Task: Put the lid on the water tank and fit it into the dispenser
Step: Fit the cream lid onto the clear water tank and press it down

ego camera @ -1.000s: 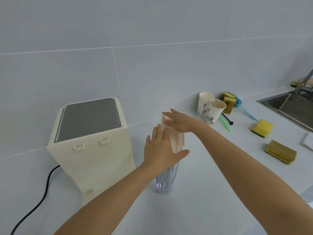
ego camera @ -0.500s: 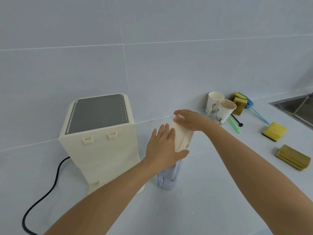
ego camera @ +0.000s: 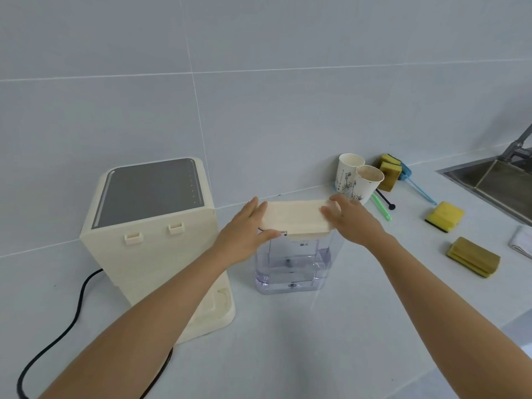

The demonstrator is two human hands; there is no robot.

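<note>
A clear water tank [ego camera: 293,266], part full of water, stands on the white counter just right of the cream dispenser [ego camera: 149,237]. A cream lid [ego camera: 293,216] sits on top of the tank. My left hand [ego camera: 244,234] grips the lid's left end, thumb on the front edge. My right hand [ego camera: 354,220] holds the lid's right end. The tank's broad side faces me. The dispenser's back, with two small clips, is turned toward me.
A black power cord [ego camera: 57,338] runs from the dispenser to the front left. Two paper cups [ego camera: 359,180] stand at the wall. Sponges [ego camera: 444,216], a folded yellow cloth [ego camera: 473,256] and a blue brush [ego camera: 417,188] lie to the right. A steel sink [ego camera: 495,182] is at far right.
The tank has turned from narrow side toward me to broad side toward me. Both hands have shifted to the two ends of the lid.
</note>
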